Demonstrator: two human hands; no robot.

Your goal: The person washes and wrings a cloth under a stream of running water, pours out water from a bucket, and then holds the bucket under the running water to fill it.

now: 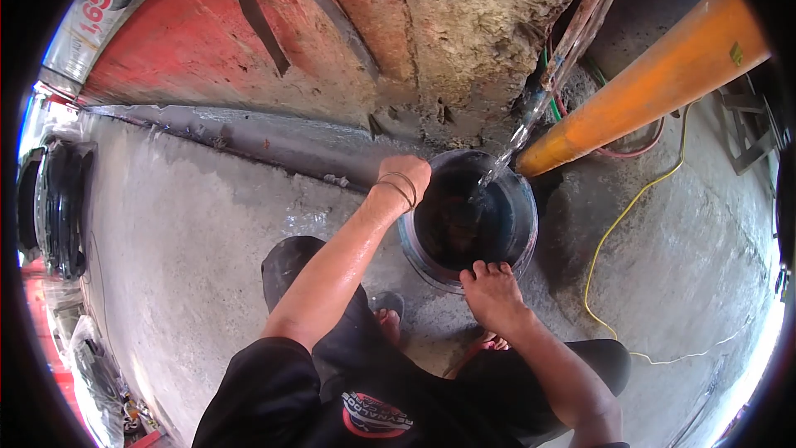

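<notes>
A round, dark bucket (528, 228) stands on the floor in front of me, with dark liquid inside. A clear stream of water (500, 164) falls into it from above. At the bucket's left rim is my left hand (405, 180), closed in a fist, with thin dark bands round the wrist. Its fingers face away, so whatever they hold is hidden. My right hand (495, 292) is at the near rim, fingers curled over the edge and gripping it.
An orange pipe (647, 75) slants down close behind the bucket. Beside it, a worn pole (584, 12) leans near the water. A yellow cord (590, 274) runs along the concrete floor (191, 224) at right. A red, stained panel (191, 58) rises at upper left.
</notes>
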